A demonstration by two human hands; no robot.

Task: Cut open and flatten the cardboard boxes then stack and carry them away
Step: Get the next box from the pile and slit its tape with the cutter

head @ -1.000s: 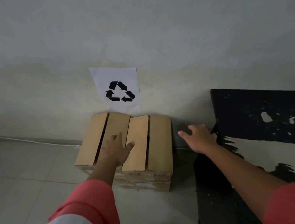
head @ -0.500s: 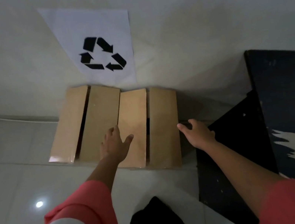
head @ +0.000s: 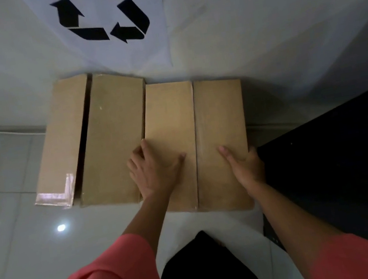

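A stack of flattened brown cardboard boxes [head: 116, 136] lies on the pale tiled floor against the wall. Its top shows several long panels side by side, with a dark gap near the left and clear tape at the near left corner [head: 58, 194]. My left hand [head: 154, 171] lies flat on the middle panels, fingers spread. My right hand [head: 245, 165] rests on the rightmost panel [head: 219, 109], thumb on top and fingers over the right edge; how far they wrap is hidden.
A white paper sheet with a black recycling symbol [head: 109, 18] hangs on the wall above the stack. A black surface [head: 342, 161] borders the stack on the right. My dark trouser leg [head: 209, 269] is directly below. Glossy floor tiles [head: 8, 217] extend left.
I have leaned in closer over the stack. My right hand moved left from the floor beside the stack onto the rightmost panel's edge. My left hand stayed on the middle panels.
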